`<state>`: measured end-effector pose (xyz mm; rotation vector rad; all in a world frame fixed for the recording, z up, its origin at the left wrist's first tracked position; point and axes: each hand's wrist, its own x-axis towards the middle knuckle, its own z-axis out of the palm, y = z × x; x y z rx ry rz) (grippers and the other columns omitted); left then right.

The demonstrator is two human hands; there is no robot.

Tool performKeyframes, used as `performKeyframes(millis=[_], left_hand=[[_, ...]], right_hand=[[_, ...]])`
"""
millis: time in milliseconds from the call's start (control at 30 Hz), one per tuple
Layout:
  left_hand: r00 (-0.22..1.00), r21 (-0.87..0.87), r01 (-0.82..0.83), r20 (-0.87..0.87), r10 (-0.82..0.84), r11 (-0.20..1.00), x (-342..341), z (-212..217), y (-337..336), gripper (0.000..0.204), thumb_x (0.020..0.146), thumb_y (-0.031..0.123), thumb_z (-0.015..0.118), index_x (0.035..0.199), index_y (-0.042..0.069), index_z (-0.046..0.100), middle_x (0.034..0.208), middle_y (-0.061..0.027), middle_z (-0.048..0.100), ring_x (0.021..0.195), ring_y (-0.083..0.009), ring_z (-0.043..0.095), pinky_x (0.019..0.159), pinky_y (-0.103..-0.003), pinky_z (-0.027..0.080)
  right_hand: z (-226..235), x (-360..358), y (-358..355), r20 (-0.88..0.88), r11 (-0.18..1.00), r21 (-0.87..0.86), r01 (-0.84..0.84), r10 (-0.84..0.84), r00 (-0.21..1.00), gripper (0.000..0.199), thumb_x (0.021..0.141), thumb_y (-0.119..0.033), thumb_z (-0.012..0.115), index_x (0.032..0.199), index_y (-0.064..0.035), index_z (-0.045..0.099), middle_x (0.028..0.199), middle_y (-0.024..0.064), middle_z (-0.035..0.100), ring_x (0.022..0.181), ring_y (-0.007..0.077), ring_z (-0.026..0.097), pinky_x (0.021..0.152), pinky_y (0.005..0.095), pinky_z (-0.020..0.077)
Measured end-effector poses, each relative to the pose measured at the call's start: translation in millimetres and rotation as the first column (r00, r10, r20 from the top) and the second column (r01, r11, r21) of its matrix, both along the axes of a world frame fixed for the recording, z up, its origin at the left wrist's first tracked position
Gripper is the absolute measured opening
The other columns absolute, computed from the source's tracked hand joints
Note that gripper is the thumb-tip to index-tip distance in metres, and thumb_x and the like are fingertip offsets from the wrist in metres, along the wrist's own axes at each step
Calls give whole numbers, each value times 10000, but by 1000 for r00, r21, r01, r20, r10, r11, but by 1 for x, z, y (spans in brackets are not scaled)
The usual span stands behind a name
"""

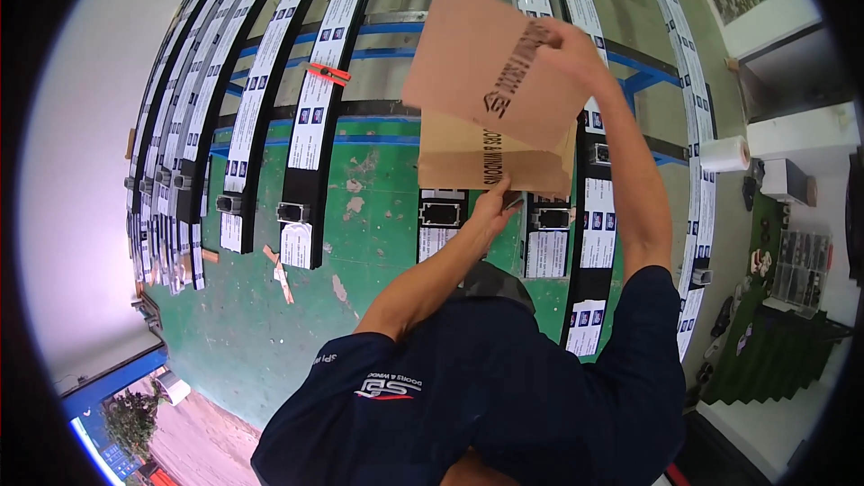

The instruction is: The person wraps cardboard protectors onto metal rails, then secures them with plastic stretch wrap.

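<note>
Wrapping looks like the step in hand: a folded sheet of brown cardboard (490, 99) is held up over the near ends of the black profiles (306, 126), which lie side by side on a blue rack (643, 81) above the green floor (261, 324). The right hand (567, 45) grips the cardboard at its upper right edge, fingers closed over the flap, and lifts that flap away from the lower layer. The left hand (495, 202) reaches up from below and touches the cardboard's bottom edge; its fingers seem pressed against the board, with something small and dark at the fingertips, though I cannot tell whether it truly grasps the edge or only steadies it. The sheet hangs tilted, its printed face toward the camera, just above the open end of one profile (441, 213) and beside two more.

By my judgement the board is being opened or bent into shape, not yet set on anything. A next move calls for both hands to keep the fold square and bring the sheet down evenly, so that the flap does not spring back.

An orange tool (326, 73) lies across the profiles further up, well apart from both hands. A white roll (725, 153) stands on a bench at the right.
</note>
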<state>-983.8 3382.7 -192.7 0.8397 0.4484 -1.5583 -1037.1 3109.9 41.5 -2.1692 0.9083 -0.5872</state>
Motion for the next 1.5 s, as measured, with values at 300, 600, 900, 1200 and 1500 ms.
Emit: performKeyframes(millis=[300, 600, 900, 1200, 1500], left_hand=[[998, -95, 47, 36, -44, 994, -8, 20, 25, 344, 990, 244, 623, 1269, 51, 568, 1242, -112, 625, 1173, -311, 585, 1033, -508, 485], [988, -194, 5, 155, 26, 981, -10, -8, 35, 291, 928, 202, 673, 1199, 143, 584, 1111, -20, 638, 1023, -220, 619, 785, -437, 539], [767, -205, 641, 190, -612, 740, 10, -7, 71, 356, 996, 379, 573, 1145, 57, 597, 915, -137, 652, 774, -232, 644, 711, -486, 545], [795, -323, 588, 396, -458, 741, 78, 6, 148, 626, 969, 470, 590, 1450, 123, 390, 1306, -208, 585, 1125, -400, 607, 872, -566, 525], [770, -110, 421, 567, -292, 900, 108, 9, 272, 572, 971, 448, 586, 1434, 137, 462, 1224, -147, 640, 1042, -294, 658, 780, -467, 574]], right_hand=[[-143, 37, 11, -275, 974, -132, -185, 144, 951, 551, 770, -276, 613, 1277, -63, 622, 1111, 191, 668, 1031, 361, 635, 911, 415, 509], [-142, 47, 26, -209, 887, 124, -445, 462, 862, 717, 785, -253, 651, 1421, 16, 459, 1354, 245, 574, 1267, 356, 549, 1065, 414, 427], [-138, 28, 49, -170, 742, 317, -590, 657, 735, 716, 764, -278, 726, 1407, -60, 496, 1227, 162, 616, 1121, 325, 578, 931, 415, 461], [-180, 10, 15, -194, 791, 123, -600, 612, 767, 629, 890, -251, 691, 1421, 13, 481, 1344, 194, 582, 1164, 280, 568, 1015, 385, 438], [-102, 15, 75, -344, 909, 101, -404, 413, 844, 708, 862, -333, 726, 1400, 57, 482, 1371, 283, 527, 1218, 379, 524, 1048, 427, 417]])
